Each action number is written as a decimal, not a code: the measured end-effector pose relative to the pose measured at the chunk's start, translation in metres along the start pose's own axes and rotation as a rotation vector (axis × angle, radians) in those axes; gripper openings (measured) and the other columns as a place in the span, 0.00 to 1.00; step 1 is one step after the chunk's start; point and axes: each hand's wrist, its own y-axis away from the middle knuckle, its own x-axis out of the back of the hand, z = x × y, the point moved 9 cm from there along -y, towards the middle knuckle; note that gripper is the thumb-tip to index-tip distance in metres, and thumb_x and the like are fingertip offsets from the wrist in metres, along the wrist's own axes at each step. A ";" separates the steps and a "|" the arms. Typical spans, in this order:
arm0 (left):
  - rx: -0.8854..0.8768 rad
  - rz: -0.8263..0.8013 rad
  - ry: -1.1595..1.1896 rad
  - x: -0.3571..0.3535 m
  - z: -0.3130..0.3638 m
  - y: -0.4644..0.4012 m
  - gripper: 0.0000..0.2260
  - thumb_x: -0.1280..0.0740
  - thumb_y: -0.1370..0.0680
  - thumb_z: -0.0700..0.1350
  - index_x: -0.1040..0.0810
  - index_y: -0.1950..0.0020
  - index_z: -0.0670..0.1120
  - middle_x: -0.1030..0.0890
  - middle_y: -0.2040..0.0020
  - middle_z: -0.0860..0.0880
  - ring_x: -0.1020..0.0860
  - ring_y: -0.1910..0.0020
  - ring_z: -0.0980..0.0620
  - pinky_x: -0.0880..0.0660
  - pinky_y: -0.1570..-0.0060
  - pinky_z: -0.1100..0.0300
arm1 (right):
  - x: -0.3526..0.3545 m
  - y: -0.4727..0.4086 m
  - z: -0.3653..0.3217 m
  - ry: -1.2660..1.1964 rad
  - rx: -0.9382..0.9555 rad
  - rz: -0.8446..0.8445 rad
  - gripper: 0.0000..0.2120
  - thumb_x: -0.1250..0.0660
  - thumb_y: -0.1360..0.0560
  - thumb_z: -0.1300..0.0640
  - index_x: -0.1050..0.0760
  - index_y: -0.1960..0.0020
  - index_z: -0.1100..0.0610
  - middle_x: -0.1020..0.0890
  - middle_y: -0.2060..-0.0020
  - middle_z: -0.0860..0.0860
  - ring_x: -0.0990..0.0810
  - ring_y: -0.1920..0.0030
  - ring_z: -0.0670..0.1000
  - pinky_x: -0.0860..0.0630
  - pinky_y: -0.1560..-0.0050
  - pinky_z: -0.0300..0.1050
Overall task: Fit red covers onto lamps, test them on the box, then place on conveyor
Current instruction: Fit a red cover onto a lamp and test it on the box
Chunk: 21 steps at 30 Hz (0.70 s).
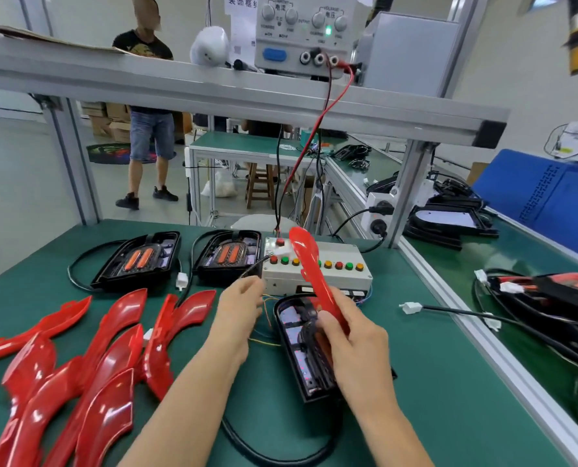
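At the left of the green table (432,382) we see a pile of red covers (88,358), and behind it two black lamps (139,259) without covers. Our left hand (238,305) hovers near the test box (314,267), fingers loosely curled and holding nothing. Our right hand (351,342) grips one red cover (309,264), tilted upward above the lamp (301,345) lying before the box. At the right, more lamps lie on the conveyor (516,332).
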 end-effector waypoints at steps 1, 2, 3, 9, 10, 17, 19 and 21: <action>0.009 -0.027 -0.085 -0.006 -0.010 0.001 0.08 0.38 0.20 0.43 0.23 0.44 0.42 0.21 0.54 0.48 0.26 0.56 0.50 0.27 0.52 0.56 | 0.001 0.000 0.005 -0.019 -0.029 0.007 0.18 0.34 0.22 0.62 0.23 0.36 0.46 0.16 0.55 0.40 0.20 0.56 0.40 0.26 0.49 0.34; 0.028 -0.064 -0.143 -0.012 -0.017 0.003 0.09 0.38 0.20 0.44 0.22 0.44 0.42 0.20 0.54 0.47 0.24 0.56 0.48 0.26 0.51 0.53 | 0.002 -0.001 0.008 -0.031 -0.045 0.009 0.17 0.35 0.21 0.62 0.23 0.36 0.46 0.16 0.56 0.41 0.19 0.55 0.42 0.25 0.49 0.36; 0.047 -0.097 -0.182 -0.018 -0.021 0.005 0.10 0.38 0.20 0.46 0.21 0.45 0.42 0.18 0.53 0.46 0.22 0.55 0.45 0.24 0.49 0.51 | 0.002 -0.001 0.009 -0.037 -0.051 0.010 0.17 0.35 0.21 0.61 0.23 0.36 0.46 0.16 0.57 0.41 0.19 0.56 0.43 0.25 0.50 0.36; 0.210 -0.203 -0.074 -0.041 -0.038 0.007 0.08 0.38 0.20 0.42 0.21 0.53 0.39 0.18 0.58 0.43 0.21 0.62 0.46 0.25 0.61 0.58 | -0.001 -0.003 0.009 -0.049 -0.043 -0.007 0.18 0.35 0.21 0.62 0.24 0.35 0.46 0.16 0.53 0.41 0.20 0.53 0.38 0.29 0.50 0.27; 0.252 -0.213 0.018 -0.043 -0.040 0.009 0.07 0.40 0.20 0.39 0.22 0.53 0.39 0.18 0.59 0.42 0.21 0.64 0.46 0.25 0.63 0.58 | -0.001 -0.003 0.008 -0.054 -0.044 -0.010 0.18 0.35 0.21 0.62 0.23 0.35 0.46 0.16 0.53 0.42 0.20 0.54 0.39 0.29 0.50 0.28; 0.413 -0.198 0.520 -0.046 -0.038 0.016 0.13 0.43 0.19 0.40 0.25 0.41 0.34 0.19 0.50 0.36 0.20 0.59 0.42 0.25 0.56 0.48 | 0.009 0.000 -0.005 0.056 0.005 0.017 0.16 0.35 0.21 0.55 0.26 0.36 0.40 0.22 0.53 0.43 0.23 0.49 0.44 0.29 0.46 0.38; 0.413 -0.193 0.600 -0.045 -0.034 0.017 0.15 0.42 0.19 0.44 0.25 0.38 0.35 0.20 0.47 0.36 0.21 0.56 0.41 0.25 0.55 0.47 | 0.014 0.004 -0.008 0.094 0.028 0.015 0.15 0.35 0.21 0.56 0.24 0.36 0.44 0.22 0.51 0.43 0.23 0.48 0.44 0.28 0.45 0.39; 0.415 -0.210 0.665 -0.046 -0.031 0.019 0.17 0.41 0.19 0.48 0.24 0.38 0.37 0.19 0.46 0.37 0.20 0.54 0.42 0.25 0.53 0.47 | 0.016 0.010 -0.012 0.147 0.064 -0.001 0.14 0.34 0.22 0.58 0.23 0.37 0.49 0.22 0.48 0.43 0.24 0.47 0.43 0.29 0.44 0.36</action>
